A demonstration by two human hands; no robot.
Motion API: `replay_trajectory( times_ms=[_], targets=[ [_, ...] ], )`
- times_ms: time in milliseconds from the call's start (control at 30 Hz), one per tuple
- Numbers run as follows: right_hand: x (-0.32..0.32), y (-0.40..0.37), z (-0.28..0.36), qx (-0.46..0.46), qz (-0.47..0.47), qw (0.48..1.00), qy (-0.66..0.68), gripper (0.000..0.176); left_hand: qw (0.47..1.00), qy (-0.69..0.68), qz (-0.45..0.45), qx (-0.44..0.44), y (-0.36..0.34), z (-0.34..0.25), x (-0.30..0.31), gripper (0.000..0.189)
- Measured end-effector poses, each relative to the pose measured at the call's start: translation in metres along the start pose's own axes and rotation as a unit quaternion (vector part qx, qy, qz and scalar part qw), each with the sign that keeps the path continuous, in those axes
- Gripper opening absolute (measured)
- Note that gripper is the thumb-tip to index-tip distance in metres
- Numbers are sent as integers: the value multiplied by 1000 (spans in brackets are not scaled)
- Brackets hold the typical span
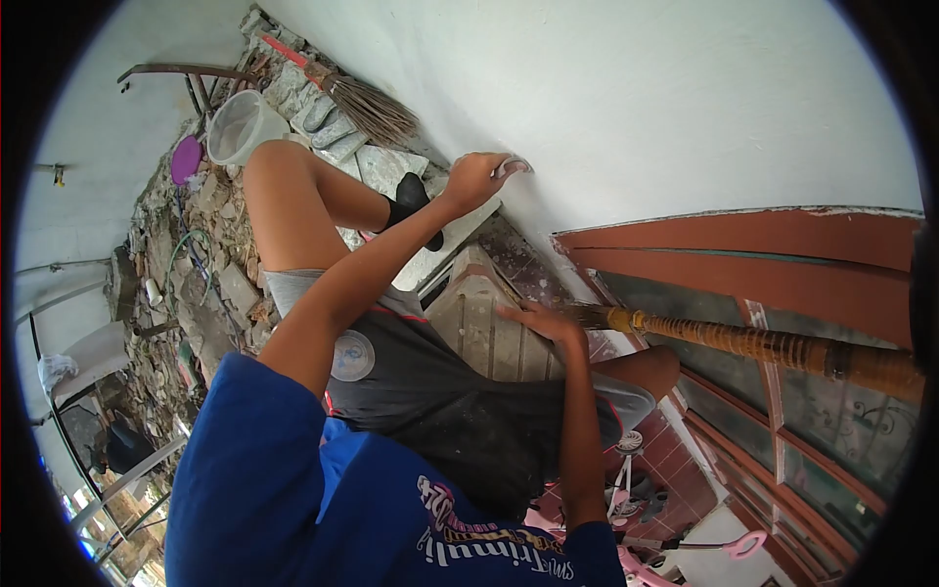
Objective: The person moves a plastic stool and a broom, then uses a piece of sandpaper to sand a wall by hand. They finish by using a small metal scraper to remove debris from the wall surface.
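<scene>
Out at the white wall (685, 108), my left hand (477, 182) has its fingers closed and pressed on the surface, around a small pale piece (515, 166). Most of that piece is hidden by the fingers, and its kind does not show. My right hand (551, 323) lies with its fingers stretched out on a dusty beige, ribbed object (479, 318) between my legs. It holds nothing. Close beside this hand is the end of a bamboo pole (724, 338) bound with cord.
A twig broom (370, 106), a translucent bucket (243, 127) and a purple lid (186, 159) lie among rubble (220, 225). To the right is a reddish-brown window frame (743, 259). Pink-handled items (746, 545) stand on red tiles (675, 460) at lower right.
</scene>
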State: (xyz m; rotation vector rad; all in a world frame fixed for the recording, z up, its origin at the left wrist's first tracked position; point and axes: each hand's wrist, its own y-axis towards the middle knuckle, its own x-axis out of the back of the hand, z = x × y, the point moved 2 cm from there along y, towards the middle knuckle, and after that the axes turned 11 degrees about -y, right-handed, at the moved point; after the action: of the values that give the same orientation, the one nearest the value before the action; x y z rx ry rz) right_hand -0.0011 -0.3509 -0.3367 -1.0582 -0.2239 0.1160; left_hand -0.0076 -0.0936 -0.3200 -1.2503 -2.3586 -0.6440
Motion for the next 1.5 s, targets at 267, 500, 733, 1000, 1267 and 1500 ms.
replay_trajectory(
  times_ms=[267, 500, 733, 1000, 1267, 1500],
  targets=[
    [4, -22, 18, 1, -5, 1000, -5, 86, 992, 67, 66, 86, -10, 8, 8, 22],
    [0, -3, 4, 15, 26, 1000, 5, 94, 999, 35, -10, 0, -1, 8, 1, 23],
    [1, -9, 8, 2, -1, 1000, -9, 105, 1000, -24, -7, 5, 2, -11, 9, 25],
    [1, -10, 11, 7, 13, 1000, 17, 103, 996, 76, 15, 44, -7, 17, 1, 25],
    [3, -15, 14, 4, 21, 1000, 12, 102, 999, 32, -31, 4, 0, 5, 2, 26],
    [1, -11, 7, 9, 22, 999, 31, 104, 999, 25, 2, 39, -2, -6, 4, 25]
  ],
)
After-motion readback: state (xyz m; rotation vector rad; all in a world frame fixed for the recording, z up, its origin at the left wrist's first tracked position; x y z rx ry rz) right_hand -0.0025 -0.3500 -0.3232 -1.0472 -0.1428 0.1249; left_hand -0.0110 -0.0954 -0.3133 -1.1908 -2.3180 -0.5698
